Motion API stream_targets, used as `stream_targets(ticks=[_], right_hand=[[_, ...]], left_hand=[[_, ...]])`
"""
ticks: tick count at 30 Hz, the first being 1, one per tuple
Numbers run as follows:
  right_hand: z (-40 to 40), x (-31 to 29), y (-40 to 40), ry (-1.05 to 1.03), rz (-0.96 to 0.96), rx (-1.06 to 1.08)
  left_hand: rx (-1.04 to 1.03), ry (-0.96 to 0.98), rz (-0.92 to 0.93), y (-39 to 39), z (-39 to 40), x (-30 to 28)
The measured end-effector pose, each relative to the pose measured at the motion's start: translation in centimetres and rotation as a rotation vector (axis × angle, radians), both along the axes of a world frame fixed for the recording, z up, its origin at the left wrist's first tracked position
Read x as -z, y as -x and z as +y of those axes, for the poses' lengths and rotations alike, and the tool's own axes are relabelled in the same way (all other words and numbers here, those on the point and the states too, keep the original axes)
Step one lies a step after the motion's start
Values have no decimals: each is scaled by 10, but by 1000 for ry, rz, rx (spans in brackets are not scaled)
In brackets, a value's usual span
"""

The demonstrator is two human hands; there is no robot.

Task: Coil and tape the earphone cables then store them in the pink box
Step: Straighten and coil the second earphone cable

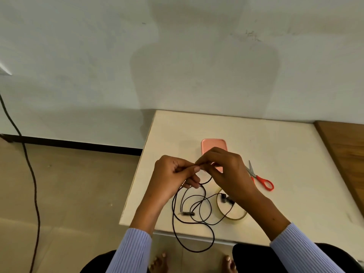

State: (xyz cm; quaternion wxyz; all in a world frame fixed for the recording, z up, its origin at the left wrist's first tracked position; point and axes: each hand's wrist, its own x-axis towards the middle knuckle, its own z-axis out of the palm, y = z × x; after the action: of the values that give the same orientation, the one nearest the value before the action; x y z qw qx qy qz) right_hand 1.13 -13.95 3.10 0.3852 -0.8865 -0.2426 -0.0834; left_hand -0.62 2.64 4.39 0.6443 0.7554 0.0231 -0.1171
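A black earphone cable (199, 208) hangs in loose loops from both my hands, over the white table (275, 154) and past its front edge. My left hand (173, 174) pinches the cable between thumb and fingers. My right hand (224, 166) pinches the same cable just beside it, fingertips almost touching. The earbuds (226, 199) dangle over a roll of clear tape (232, 213) lying flat under my right wrist. The pink box (213, 146) lies behind my right hand, partly hidden by it.
Red-handled scissors (260, 177) lie to the right of my right hand. A wooden surface (346, 154) borders the table on the right. A dark cord (29, 174) runs down the floor at the left. My knees and bare feet are below the table's front edge.
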Motion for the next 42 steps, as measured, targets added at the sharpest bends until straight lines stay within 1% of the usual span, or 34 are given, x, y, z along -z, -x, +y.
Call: stream_targets(ticks=[3,6,8,10,13,16,17,19,21,22,24,26,28,31,35,39,40,41,42], right_hand=[[-2,2,-8,-6,27,24],[-5,-3,-15,-159,146,134],[-7,-6,-20,-234,223,211],[-9,-7,-23,-262,298,251],[-6,-8,-19,-268,437,237],[7,-7,-6,-288,598,179],[12,-5,-2,-259,615,161],[19,-3,4,-144,558,125],[23,-1,7,-37,451,88],[24,0,8,-1,412,78],[23,1,10,100,380,51],[19,2,13,291,349,16],[15,2,14,376,319,-13],[12,-3,11,394,272,-54],[2,-10,-3,358,188,-64],[-6,-7,-16,279,130,-82],[-6,-6,-18,257,114,-99],[-6,-6,-20,226,106,-114],[-6,-7,-22,187,105,-128]], left_hand=[[37,0,73,-4,1,-1],[64,97,141,-8,3,-6],[70,206,172,-9,3,-12],[61,350,206,-10,3,-16],[18,584,250,-11,-2,-18],[-50,797,269,-11,-9,-18],[-95,854,279,-11,-11,-17],[-176,904,271,-11,-13,-15],[-199,850,232,-13,-15,-14],[-199,784,208,-13,-15,-13],[-188,591,157,-12,-16,-12],[-177,388,113,-11,-16,-8],[-189,229,84,-10,-13,-6],[-178,139,59,-10,-9,1],[-81,-153,-58,-12,-6,14],[76,-355,-117,-12,-6,18],[106,-375,-117,-12,-6,18],[130,-355,-105,-12,-6,17],[147,-291,-76,-11,-5,14]])
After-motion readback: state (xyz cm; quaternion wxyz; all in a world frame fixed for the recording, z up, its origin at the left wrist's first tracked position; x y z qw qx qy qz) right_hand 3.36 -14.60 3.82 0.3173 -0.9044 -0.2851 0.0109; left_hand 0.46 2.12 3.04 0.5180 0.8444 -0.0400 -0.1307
